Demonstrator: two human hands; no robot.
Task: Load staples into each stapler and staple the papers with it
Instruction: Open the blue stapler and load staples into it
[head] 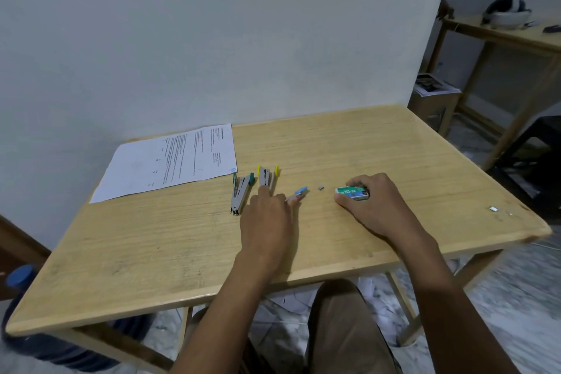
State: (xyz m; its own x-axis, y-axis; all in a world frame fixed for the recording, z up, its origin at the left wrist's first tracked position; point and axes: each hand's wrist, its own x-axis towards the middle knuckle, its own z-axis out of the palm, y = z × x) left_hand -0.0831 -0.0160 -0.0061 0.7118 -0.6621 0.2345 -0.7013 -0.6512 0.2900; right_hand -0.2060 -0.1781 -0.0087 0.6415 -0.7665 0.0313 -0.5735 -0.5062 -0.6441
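Two hands reach over the table (151, 252): left hand (267, 215) lies flat, fingers spread on the staplers; right hand (373, 203) grips one staple box (352, 192). Three staplers: teal (239, 193), yellow (267, 176), blue (299, 193). Beyond, papers (170, 161).

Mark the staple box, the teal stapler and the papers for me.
staple box (352, 191): head view, on its green printed top face.
teal stapler (239, 195): head view, on its metal body.
papers (170, 161): head view, on the middle of the top sheet.
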